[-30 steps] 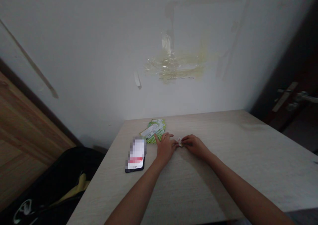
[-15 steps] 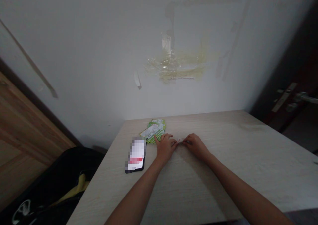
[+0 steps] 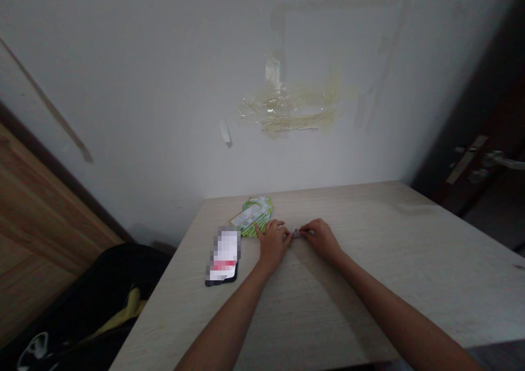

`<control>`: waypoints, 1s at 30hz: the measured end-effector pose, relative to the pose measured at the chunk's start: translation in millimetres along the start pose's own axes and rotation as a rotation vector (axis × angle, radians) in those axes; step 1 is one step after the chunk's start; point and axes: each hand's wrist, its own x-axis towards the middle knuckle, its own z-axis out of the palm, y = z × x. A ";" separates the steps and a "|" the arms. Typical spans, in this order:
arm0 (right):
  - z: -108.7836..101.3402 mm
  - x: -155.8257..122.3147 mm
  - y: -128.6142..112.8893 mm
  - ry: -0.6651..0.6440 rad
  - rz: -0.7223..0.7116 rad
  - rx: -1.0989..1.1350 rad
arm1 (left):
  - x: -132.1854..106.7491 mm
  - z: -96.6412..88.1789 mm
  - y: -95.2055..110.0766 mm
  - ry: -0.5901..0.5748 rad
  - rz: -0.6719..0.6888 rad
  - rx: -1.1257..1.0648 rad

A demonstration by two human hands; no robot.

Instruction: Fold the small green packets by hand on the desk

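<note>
Between my two hands, low over the table (image 3: 369, 283), is a small pale piece (image 3: 295, 233), too small to name. My left hand (image 3: 274, 244) pinches its left end between thumb and finger, the other fingers bent or spread towards the green packets. On its other side, my right hand (image 3: 324, 241) is closed in a pinch at the right end. Several green and white packets (image 3: 257, 218) lie fanned out just beyond my left hand. To the left of that hand lies a phone (image 3: 232, 277) in a dark case, its screen blurred out.
A grey wall (image 3: 164, 87) with yellowed clear tape (image 3: 287, 109) stands behind the table. At the lower left are a black bag (image 3: 102, 283) with something yellow on it and a wooden panel (image 3: 33, 218). A dark door with a metal handle (image 3: 504, 160) is at the right.
My right hand has shifted slightly left, and the small pale piece looks folded or bunched more between the fingertips. My left hand stays nearly still. The packets and phone have not moved.
</note>
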 end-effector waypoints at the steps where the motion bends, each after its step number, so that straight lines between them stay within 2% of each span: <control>1: -0.4 0.3 -0.7 0.000 0.005 -0.001 | 0.2 -0.7 -0.3 -0.003 -0.016 -0.002; 5: -1.7 1.4 -3.8 -0.013 0.033 0.003 | 1.7 -2.3 -1.0 -0.027 -0.069 0.009; 13: -1.6 2.6 -10.9 -0.041 0.106 -0.065 | 5.0 -0.1 3.1 -0.013 -0.086 0.083; 30: 4.5 -2.8 -19.9 -0.039 0.095 -0.253 | 7.0 5.0 0.0 -0.011 -0.095 0.108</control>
